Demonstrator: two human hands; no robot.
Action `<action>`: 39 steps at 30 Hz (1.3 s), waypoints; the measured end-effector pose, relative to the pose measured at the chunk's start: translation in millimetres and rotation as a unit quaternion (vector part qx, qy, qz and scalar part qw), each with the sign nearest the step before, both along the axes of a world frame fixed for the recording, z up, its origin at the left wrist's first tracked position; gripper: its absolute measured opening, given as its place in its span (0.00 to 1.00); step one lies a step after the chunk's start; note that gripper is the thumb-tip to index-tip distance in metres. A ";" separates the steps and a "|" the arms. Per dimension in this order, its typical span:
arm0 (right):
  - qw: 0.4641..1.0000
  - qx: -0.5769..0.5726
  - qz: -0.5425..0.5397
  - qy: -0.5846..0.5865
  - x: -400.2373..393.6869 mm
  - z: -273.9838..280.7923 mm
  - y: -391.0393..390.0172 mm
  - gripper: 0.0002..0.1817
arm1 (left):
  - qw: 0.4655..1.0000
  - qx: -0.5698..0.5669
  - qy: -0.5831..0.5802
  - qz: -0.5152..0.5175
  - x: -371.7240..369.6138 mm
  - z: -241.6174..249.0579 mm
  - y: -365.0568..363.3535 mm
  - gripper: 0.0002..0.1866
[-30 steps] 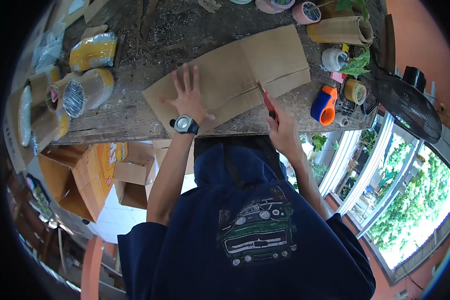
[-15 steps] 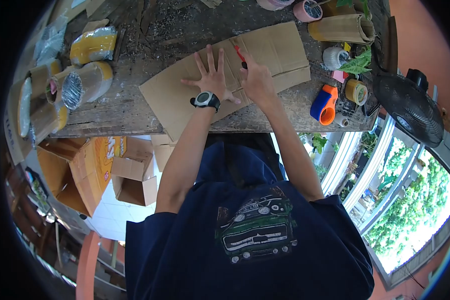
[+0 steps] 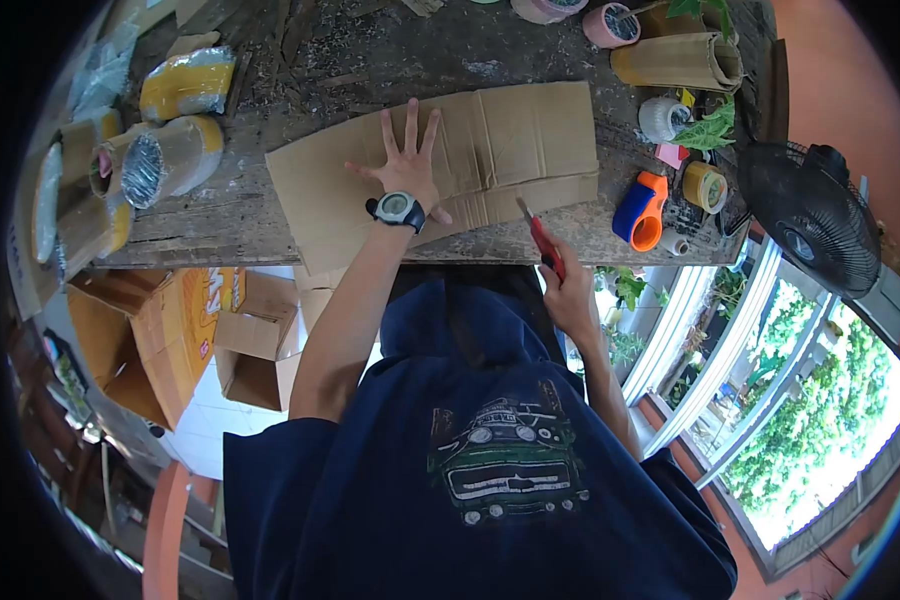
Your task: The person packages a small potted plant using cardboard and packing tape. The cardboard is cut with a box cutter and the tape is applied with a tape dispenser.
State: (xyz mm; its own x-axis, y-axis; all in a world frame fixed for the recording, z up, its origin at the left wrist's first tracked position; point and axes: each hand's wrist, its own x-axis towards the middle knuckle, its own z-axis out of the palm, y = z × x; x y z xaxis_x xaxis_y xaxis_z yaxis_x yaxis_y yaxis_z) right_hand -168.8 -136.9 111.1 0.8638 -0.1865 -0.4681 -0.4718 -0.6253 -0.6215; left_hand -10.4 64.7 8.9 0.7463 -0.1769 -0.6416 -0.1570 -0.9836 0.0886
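A flat piece of brown cardboard (image 3: 520, 130) with fold creases lies on the worn wooden table. My left hand (image 3: 408, 168), fingers spread, presses flat on its left half, and a watch (image 3: 397, 209) sits on that wrist. Just off the table's front edge, my right hand (image 3: 570, 290) is closed around a red utility knife (image 3: 545, 240). The knife's blade points up toward the cardboard's lower edge and appears apart from it.
An orange and blue tape dispenser (image 3: 642, 212) and a tape roll (image 3: 705, 187) lie at the right, near a black fan (image 3: 810, 220). Taped cardboard tubes (image 3: 175, 160) crowd the left end. Open boxes (image 3: 155, 340) stand on the floor below.
My right hand has drawn the utility knife off the cardboard, back toward my body. The cardboard has turned slightly clockwise, and my left hand stays spread on it.
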 end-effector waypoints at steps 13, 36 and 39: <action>0.991 -0.066 0.100 -0.053 124.8 -61.4 74.4 0.33 | 0.994 -0.083 -0.068 -0.007 -6.4 -21.6 -7.2 0.88; 0.992 -0.071 0.094 0.037 27.1 -26.3 49.4 0.34 | 0.995 -0.090 -0.034 0.009 -4.7 -18.6 -8.8 0.91; 0.985 -0.062 0.096 0.131 -19.9 -3.2 28.7 0.33 | 0.993 -0.106 -0.053 0.022 -4.1 -23.8 -6.8 0.88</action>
State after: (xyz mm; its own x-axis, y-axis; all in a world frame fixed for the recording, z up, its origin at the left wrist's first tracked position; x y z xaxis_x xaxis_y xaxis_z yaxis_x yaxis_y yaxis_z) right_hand -188.7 -108.1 107.9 0.7412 -0.1025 -0.6634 -0.4722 -0.7821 -0.4067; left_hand -14.5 57.9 -14.9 0.8173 -0.2645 -0.5120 -0.1329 -0.9510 0.2791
